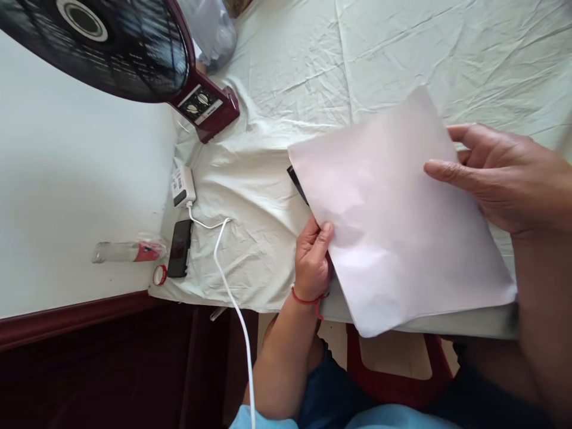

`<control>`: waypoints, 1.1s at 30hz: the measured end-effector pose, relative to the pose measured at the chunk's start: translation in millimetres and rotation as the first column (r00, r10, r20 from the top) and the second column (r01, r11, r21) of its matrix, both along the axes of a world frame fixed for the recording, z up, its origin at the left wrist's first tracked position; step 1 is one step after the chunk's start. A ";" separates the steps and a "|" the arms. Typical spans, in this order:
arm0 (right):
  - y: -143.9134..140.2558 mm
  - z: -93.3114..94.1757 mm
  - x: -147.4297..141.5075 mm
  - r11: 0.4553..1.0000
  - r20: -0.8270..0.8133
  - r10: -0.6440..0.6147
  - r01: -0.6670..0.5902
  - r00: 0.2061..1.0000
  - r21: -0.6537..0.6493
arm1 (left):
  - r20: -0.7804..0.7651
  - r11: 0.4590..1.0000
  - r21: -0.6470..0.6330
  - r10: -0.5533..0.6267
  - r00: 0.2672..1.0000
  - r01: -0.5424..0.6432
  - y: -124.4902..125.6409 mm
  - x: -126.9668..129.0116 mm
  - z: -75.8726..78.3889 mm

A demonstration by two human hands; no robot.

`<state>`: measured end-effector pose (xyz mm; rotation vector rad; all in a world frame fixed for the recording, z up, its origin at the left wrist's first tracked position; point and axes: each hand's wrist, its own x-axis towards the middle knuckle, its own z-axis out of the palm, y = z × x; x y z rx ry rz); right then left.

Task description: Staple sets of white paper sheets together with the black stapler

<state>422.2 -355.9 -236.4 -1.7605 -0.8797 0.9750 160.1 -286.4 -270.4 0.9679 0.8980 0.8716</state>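
Hands (313,256) gripping smooth pale paper sheet (393,220)

A dark object (297,182) at frame centre is mostly hidden under the paper (393,220); the fan (102,47) is cut off upper left.

The scene is being lit evenly by soft daylight, and the white sheet (393,220) between the hands is being slightly washed out. The fan (102,42) far beyond the left hand (313,253) is being blurred. Edges are being stretched by the lens.
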 end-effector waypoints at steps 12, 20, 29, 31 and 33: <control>0.9 10.1 -1.3 0.925 -0.080 0.268 -0.280 0.960 -0.257 | -0.031 0.985 -0.166 0.051 0.998 -0.055 23.7 -3.7 3.6; 11.2 12.3 -6.8 0.968 0.470 0.117 0.007 0.875 -0.252 | -0.043 0.984 -0.167 -0.065 0.997 0.057 21.2 -6.4 6.7; 8.7 5.1 -4.2 0.970 0.505 0.194 -0.089 0.841 -0.224 | -0.078 1.000 -0.015 0.012 0.997 -0.014 20.5 -6.0 -2.4; 8.0 10.6 -10.0 0.992 0.553 0.076 -0.006 0.830 -0.127 | -0.145 0.994 0.102 0.040 0.989 -0.025 19.1 -7.1 -4.0; 3.2 20.0 -15.0 0.999 0.564 -0.036 0.047 0.825 -0.005 | -0.236 0.969 0.244 0.093 0.967 -0.034 17.4 -7.6 -4.0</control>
